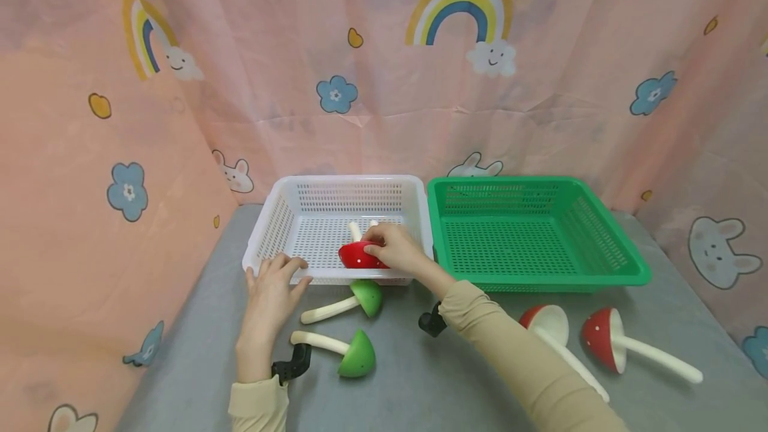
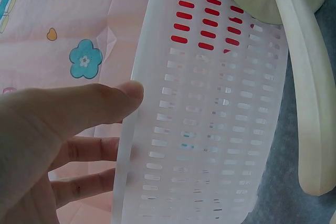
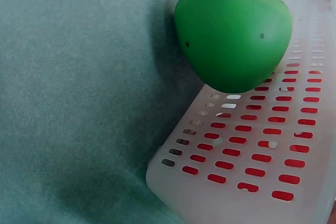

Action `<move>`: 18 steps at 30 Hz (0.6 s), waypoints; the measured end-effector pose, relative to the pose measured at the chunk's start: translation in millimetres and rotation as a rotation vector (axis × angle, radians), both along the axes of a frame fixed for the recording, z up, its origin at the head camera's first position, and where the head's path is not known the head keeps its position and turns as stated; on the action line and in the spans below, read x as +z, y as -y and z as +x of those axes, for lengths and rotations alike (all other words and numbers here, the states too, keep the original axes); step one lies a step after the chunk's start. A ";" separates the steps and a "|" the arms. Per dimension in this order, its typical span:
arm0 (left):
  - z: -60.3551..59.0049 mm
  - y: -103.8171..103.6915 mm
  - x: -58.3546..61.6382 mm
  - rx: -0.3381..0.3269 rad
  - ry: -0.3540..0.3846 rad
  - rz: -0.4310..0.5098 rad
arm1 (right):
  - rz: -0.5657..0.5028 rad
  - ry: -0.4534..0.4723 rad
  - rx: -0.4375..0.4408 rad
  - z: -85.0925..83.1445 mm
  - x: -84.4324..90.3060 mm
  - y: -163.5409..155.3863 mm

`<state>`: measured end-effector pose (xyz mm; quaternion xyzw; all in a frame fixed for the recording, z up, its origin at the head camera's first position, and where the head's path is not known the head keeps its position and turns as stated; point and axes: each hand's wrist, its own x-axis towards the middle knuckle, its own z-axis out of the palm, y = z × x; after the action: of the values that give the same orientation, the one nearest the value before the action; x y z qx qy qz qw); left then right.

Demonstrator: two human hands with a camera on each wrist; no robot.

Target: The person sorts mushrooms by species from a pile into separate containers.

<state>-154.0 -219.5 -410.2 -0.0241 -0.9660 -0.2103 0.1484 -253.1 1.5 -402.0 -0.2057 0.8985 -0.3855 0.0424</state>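
My right hand (image 1: pixel 387 245) reaches into the white basket (image 1: pixel 348 181) and grips a red mushroom (image 1: pixel 355 257) by its cap, with white stems just behind it. My left hand (image 1: pixel 273 279) rests on the basket's front left rim, fingers fairly straight; in the left wrist view the thumb (image 2: pixel 105 103) touches the slotted wall (image 2: pixel 210 129). Two green mushrooms (image 1: pixel 366 297) (image 1: pixel 357 354) lie on the grey table before the basket. In the right wrist view one green cap (image 3: pixel 233 35) leans on the basket wall (image 3: pixel 252 150), and red shows through the slots.
A green basket (image 1: pixel 510 182) stands right of the white one, touching it. Two red mushrooms (image 1: pixel 549 325) (image 1: pixel 606 339) lie on the table at the front right. A pink patterned curtain (image 1: pixel 384 85) closes the back and both sides.
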 end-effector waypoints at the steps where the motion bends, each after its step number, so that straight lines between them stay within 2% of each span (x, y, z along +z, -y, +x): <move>1: -0.1 0.0 -0.1 0.000 -0.001 0.000 | 0.013 0.000 0.004 0.3 0.0 0.4; 6: -0.2 0.2 -0.7 0.001 -0.001 -0.001 | 0.043 0.009 0.024 0.7 -2.4 1.2; 11: -0.3 0.2 -1.7 0.003 0.006 -0.001 | 0.024 -0.036 0.079 2.0 -3.4 -1.0; 14: -0.5 0.3 -1.8 0.002 0.003 -0.003 | -0.001 -0.039 0.098 5.2 0.7 -5.1; 18: -0.6 0.6 -0.7 0.001 0.002 -0.005 | -0.016 -0.034 0.072 13.0 12.4 -14.2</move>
<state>-154.6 -220.1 -410.9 -0.0236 -0.9667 -0.2077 0.1477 -240.1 15.7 -389.6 -0.2445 0.8880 -0.3875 0.0394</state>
